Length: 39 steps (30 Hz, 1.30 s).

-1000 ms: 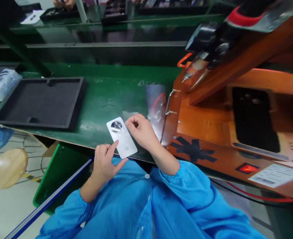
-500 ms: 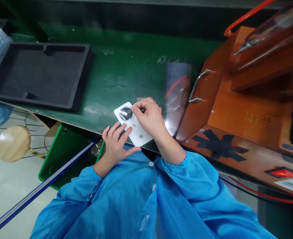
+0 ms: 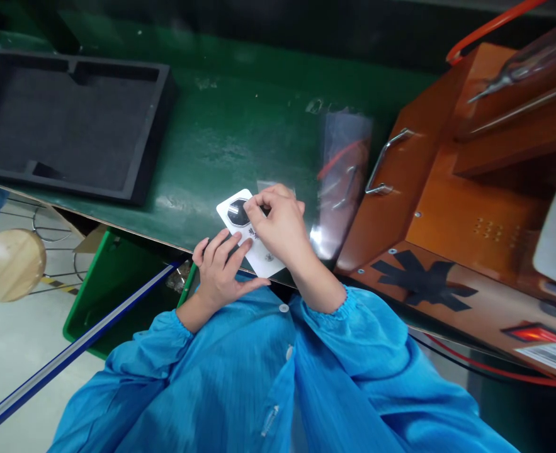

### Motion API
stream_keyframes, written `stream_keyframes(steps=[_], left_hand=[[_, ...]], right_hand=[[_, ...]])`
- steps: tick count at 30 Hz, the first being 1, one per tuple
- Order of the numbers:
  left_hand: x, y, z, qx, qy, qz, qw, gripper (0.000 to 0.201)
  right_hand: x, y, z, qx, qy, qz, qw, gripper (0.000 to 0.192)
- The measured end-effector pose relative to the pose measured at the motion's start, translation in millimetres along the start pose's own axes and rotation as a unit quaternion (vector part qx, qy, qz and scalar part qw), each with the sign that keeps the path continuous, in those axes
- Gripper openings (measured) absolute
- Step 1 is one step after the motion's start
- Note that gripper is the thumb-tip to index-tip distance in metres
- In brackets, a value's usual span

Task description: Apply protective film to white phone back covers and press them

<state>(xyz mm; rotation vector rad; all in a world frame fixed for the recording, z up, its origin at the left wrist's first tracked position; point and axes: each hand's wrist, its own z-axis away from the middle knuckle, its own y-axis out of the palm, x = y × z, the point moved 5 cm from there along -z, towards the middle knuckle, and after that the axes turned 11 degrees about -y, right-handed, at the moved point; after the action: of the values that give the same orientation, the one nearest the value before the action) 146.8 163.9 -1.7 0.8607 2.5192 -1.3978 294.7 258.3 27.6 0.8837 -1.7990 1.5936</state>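
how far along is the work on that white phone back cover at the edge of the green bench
Early to midway, it seems. Done: the white back cover is out and lies at the green bench edge. In hand: the left hand pins its near end while the right hand pinches at the dark camera ring. Left: the black foam tray holds no cover, and the orange fixture is untouched.

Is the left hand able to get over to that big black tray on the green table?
Probably yes. The left hand rests on the white phone cover at the table's near edge, and the black tray lies up and to its left, with only bare green table between them. It would need a long stretch, though.
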Motion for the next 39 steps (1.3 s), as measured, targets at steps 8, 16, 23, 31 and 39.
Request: stream_keyframes(steps=[8, 16, 23, 31, 39], left_hand=[[2.2, 1.8, 1.1, 0.002, -0.009, 0.001, 1.0, 0.083], [3.2, 2.8, 3.2, 0.011, -0.012, 0.008, 1.0, 0.085], [2.5, 2.6, 1.8, 0.007, -0.001, -0.001, 1.0, 0.083], [0.9, 0.7, 1.1, 0.009, -0.009, -0.008, 1.0, 0.081], [0.4, -0.2, 0.1, 0.006, -0.003, -0.006, 1.0, 0.08]], right_hand=[[-0.4, -0.4, 2.5, -0.016, -0.005, 0.033, 0.999, 0.018], [-0.4, 0.1, 2.5, -0.027, -0.008, 0.044, 0.999, 0.017], [-1.5, 0.9, 1.6, -0.027, -0.013, 0.052, 0.998, 0.017], [-1.3, 1.6, 2.0, -0.028, -0.017, 0.066, 0.997, 0.017], [-1.2, 2.3, 3.1, -0.042, -0.04, 0.08, 0.995, 0.017]])
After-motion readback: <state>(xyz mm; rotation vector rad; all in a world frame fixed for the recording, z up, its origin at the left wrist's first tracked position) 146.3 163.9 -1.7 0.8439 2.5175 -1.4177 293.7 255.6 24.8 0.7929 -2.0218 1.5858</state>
